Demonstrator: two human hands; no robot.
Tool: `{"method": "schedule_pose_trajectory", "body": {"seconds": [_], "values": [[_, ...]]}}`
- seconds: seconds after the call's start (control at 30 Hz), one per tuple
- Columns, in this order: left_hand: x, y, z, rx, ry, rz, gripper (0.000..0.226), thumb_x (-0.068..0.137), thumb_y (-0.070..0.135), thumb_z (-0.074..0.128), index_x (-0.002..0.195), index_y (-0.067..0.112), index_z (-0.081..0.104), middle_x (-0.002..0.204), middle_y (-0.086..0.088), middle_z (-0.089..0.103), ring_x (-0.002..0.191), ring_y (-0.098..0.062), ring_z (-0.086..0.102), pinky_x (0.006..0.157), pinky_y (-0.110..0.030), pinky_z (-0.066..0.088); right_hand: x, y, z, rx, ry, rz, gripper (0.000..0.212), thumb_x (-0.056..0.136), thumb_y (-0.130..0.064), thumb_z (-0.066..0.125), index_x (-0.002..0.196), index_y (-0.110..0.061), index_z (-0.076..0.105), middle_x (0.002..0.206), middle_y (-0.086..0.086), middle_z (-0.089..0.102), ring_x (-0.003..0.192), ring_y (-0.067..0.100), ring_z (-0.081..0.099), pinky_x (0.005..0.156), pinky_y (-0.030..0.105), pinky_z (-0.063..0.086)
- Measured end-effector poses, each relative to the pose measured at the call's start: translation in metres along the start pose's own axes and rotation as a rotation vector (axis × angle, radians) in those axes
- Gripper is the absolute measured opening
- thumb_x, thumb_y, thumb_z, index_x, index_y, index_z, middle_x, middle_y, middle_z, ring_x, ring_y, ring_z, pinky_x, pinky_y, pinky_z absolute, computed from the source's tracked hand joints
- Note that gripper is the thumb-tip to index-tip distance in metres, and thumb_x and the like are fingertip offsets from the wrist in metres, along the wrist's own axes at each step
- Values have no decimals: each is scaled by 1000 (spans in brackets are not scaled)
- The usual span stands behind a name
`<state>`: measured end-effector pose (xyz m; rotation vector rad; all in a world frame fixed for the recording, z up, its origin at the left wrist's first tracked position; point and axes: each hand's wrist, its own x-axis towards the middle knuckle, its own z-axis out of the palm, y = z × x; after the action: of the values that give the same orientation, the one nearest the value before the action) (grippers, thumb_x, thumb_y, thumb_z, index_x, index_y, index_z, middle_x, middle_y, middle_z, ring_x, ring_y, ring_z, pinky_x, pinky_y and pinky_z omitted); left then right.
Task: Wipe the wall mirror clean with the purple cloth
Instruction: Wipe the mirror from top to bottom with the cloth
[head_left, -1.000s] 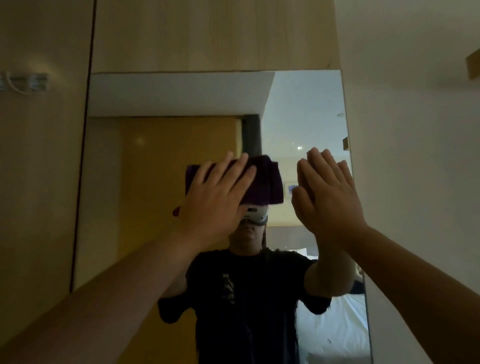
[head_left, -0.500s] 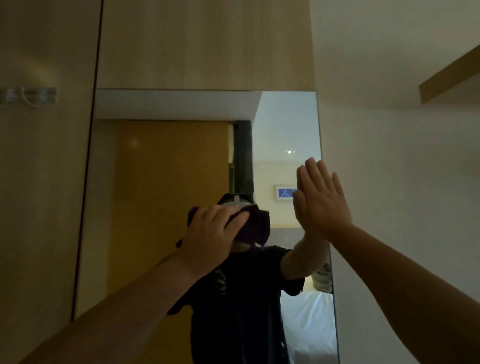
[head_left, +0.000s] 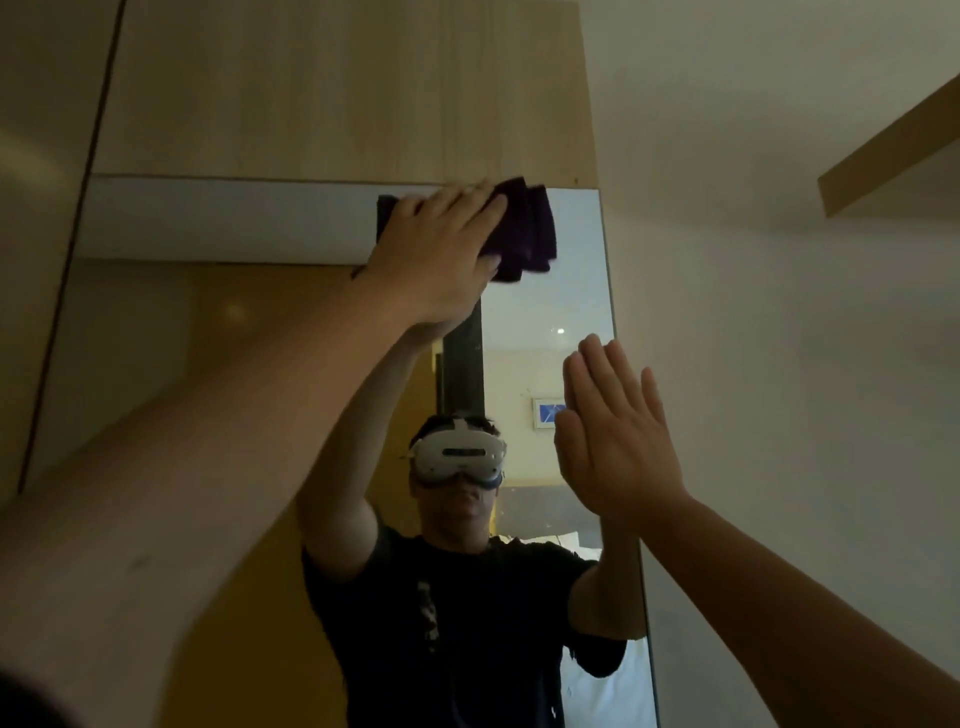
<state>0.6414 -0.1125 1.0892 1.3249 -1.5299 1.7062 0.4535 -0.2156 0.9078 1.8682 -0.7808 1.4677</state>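
Observation:
A tall wall mirror (head_left: 223, 223) is set in a light wood panel. My left hand (head_left: 436, 254) presses a folded purple cloth (head_left: 524, 228) flat against the glass at the mirror's top edge, near its upper right corner. Most of the cloth sticks out to the right of my fingers. My right hand (head_left: 613, 436) is flat against the mirror's right side, lower down, with fingers straight and apart and nothing in it. The glass reflects a person in a dark shirt with a white headset.
Wood panelling (head_left: 337, 88) surrounds the mirror above and to the left. A plain pale wall (head_left: 779, 364) runs to the right of the mirror. A wooden shelf edge (head_left: 893, 145) juts out at the upper right.
My left hand has slid the cloth up the glass from face height to the mirror's top edge and to the right. My right hand has stayed flat on the mirror's right side.

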Motion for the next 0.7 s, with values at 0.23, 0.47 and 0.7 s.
{"method": "schedule_pose_trajectory", "body": {"seconds": [0.23,0.47,0.7], "values": [[-156,63,12,-37,-51,141,69,95,45,55,152,17,29,160,-7,28,147,-29,23,114,-50,22,-5,-5,-11,165,41,54,61,102,-40,12,155,-12,25,163,2,13,153,16,-1,124,44,-1],[-272,128,19,-92,-150,134,58,94,33,54,149,18,40,158,-7,34,142,-32,36,110,-50,29,3,20,-31,188,57,222,67,98,-41,10,154,-10,30,163,9,21,153,19,7,124,43,4],[-220,109,18,-185,128,141,39,91,16,59,130,17,58,128,-7,62,110,-29,56,92,-41,40,-6,72,-17,-97,-143,218,70,97,-51,2,158,-15,0,166,6,-3,150,17,-14,123,46,-5]]}}
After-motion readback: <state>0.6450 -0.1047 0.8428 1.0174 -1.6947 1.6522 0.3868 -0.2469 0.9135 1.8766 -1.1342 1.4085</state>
